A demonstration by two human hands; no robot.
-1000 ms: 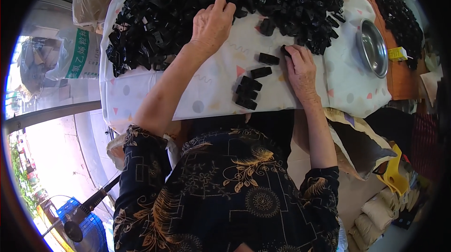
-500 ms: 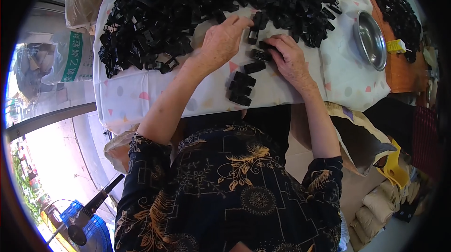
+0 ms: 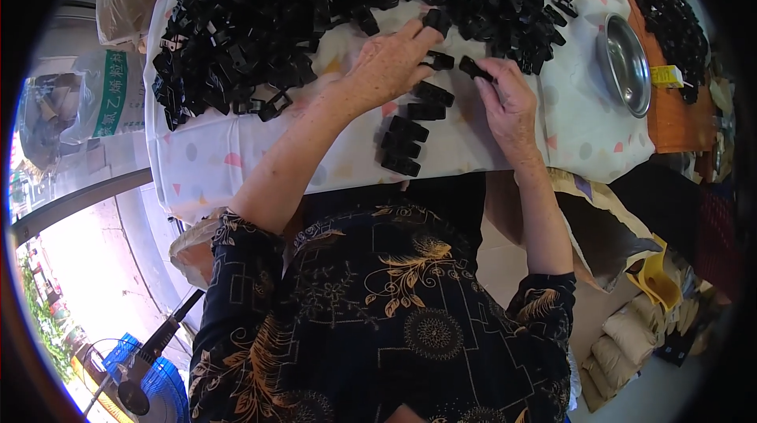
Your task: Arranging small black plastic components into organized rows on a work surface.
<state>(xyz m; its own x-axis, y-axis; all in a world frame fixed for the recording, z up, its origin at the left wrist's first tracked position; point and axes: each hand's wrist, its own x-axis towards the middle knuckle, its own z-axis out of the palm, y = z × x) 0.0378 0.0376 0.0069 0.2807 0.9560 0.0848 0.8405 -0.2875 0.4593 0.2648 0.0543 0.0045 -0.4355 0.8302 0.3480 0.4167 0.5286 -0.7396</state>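
Between my two hands several small black plastic parts lie in a short, uneven row on the patterned cloth. My left hand is over the upper left end of this row. Its forefinger and thumb are spread around the left end of one black part, and a further black part lies just past the fingertips. To the right of the row, my right hand pinches a small dark clip-like part between thumb and fingers. The exact shape of the parts is hard to make out.
A large heap of the same black parts curves around the table's far side. A steel bowl stands at the right, with a yellow box beside it. An opened sack is below the table's right edge, a blue fan at lower left.
My right hand has drawn slightly right, away from the row, with a black part in its fingers. My left hand has shifted a little right, and parts in the upper row have turned.
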